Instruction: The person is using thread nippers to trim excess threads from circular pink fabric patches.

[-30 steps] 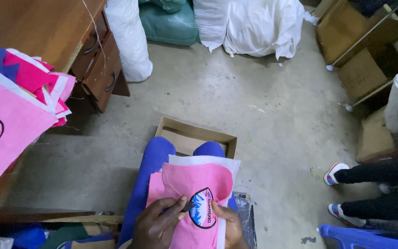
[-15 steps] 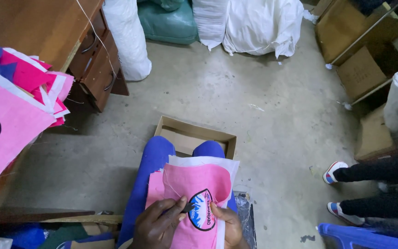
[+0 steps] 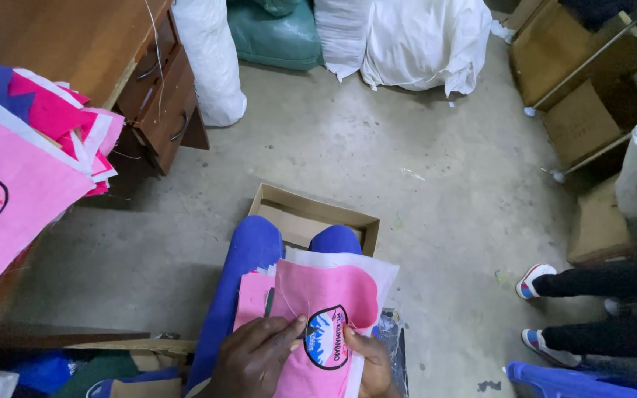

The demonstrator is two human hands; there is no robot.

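Observation:
A pink fabric piece (image 3: 329, 295) with a round printed patch (image 3: 327, 338) lies on my lap, on top of more pink and white pieces. My left hand (image 3: 256, 357) rests on its left side, thumb touching the edge of the patch. At the patch's lower right edge my right hand (image 3: 370, 361) pinches the fabric. My legs in blue trousers (image 3: 248, 258) reach forward under the stack.
An open cardboard box (image 3: 311, 214) sits on the concrete floor at my knees. A wooden desk with drawers (image 3: 152, 81) stands left, with a stack of pink, white and blue fabric (image 3: 16, 169). White and green sacks (image 3: 407, 40) line the back. Another person's legs and shoes (image 3: 591, 302) are at right, beside cardboard boxes (image 3: 580, 121).
The view has shifted slightly. My hands stay on the pink fabric with only small finger movements.

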